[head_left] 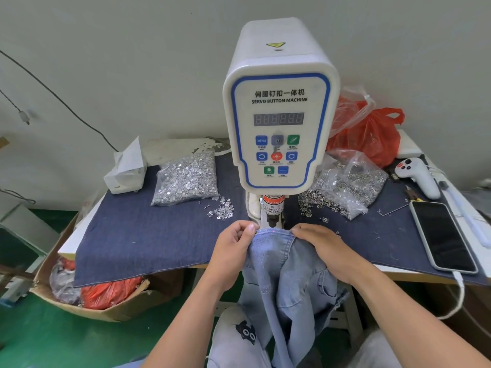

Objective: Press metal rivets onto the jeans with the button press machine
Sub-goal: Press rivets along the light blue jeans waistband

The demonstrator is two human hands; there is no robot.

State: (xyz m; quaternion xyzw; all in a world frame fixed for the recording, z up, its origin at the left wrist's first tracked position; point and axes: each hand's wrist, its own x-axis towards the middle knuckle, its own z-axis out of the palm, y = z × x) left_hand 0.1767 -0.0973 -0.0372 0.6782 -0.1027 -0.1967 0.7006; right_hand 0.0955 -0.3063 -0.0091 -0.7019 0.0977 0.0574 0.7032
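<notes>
Head view: both hands, left hand (233, 241) and right hand (322, 244), pinch the jeans (276, 251) hem under the button press machine (279, 123) at the desk's front edge; no pressed rivet shows yet.

The button press machine (280, 123) stood at the middle of the desk (414, 275). Left of it lay a bag of rivets (186, 179), with a tissue box (126, 172) further left. Right of it lay a bag of rings (345, 187), a phone (445, 235) beyond. The jeans (289, 277) hung before the machine, a hand at each side.
</notes>
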